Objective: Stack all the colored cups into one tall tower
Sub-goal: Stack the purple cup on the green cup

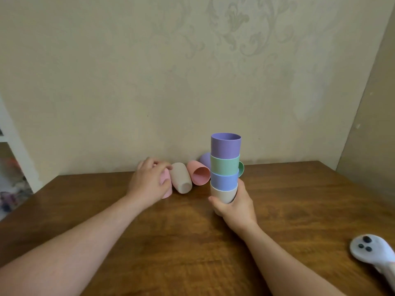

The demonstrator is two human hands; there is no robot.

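At the left of the brown wooden table [192, 242]: left hand [147, 182] draped over a light pink plastic cup [166, 184] lying on its side, fingers curled round it, probably to lift it next. Beside it, a beige cup [180, 178], a salmon cup [198, 173], tipped over; lilac [205, 159] and green [241, 168] ones half hidden behind. Right hand [233, 207] wrapped round the beige base of a nested four-cup tower [225, 165], held upright to receive more. Far right, a white controller [372, 253].

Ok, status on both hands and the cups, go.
Right hand gripping four-cup nested stack, beige bottom, purple top. Left hand closing on pale pink plastic cup. Others lying loose by wall.
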